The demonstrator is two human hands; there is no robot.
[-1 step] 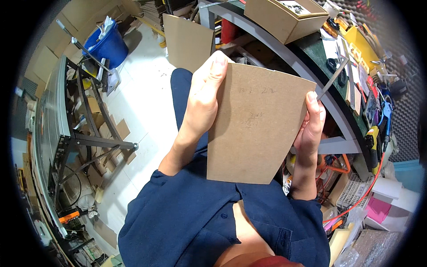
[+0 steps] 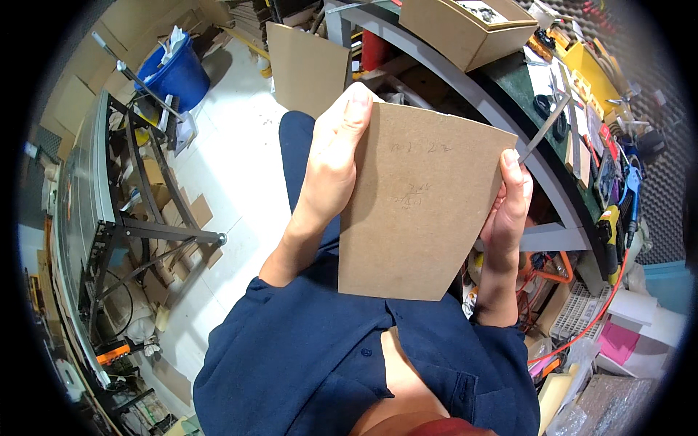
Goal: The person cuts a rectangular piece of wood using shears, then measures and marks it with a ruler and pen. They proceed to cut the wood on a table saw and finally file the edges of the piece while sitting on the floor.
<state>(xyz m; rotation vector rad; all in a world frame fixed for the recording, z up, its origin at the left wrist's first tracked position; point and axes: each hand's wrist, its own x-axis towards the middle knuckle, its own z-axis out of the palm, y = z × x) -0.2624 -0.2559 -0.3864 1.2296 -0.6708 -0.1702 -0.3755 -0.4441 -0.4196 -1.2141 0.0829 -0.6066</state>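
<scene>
In front of my chest I hold up a flat brown cardboard sheet (image 2: 414, 225) with straight cut edges and a slanting right side. Faint pencil marks show on its upper half. My left hand (image 2: 336, 156) is closed on its upper left edge, thumb on the face and fingers hidden behind. At the upper right edge my right hand (image 2: 507, 196) grips it too, its thumb near the corner. A thin grey metal strip (image 2: 545, 131) juts up and right past that thumb; whether the right hand also holds it is hard to tell.
A curved-edge workbench (image 2: 516, 80) at the right bears a cardboard box (image 2: 465, 33) and many hand tools. Another brown sheet (image 2: 309, 69) leans beyond my knee. At the left are a blue bucket (image 2: 178, 76) and a metal-framed table (image 2: 91, 211). An orange-red cord (image 2: 600, 309) hangs at the right.
</scene>
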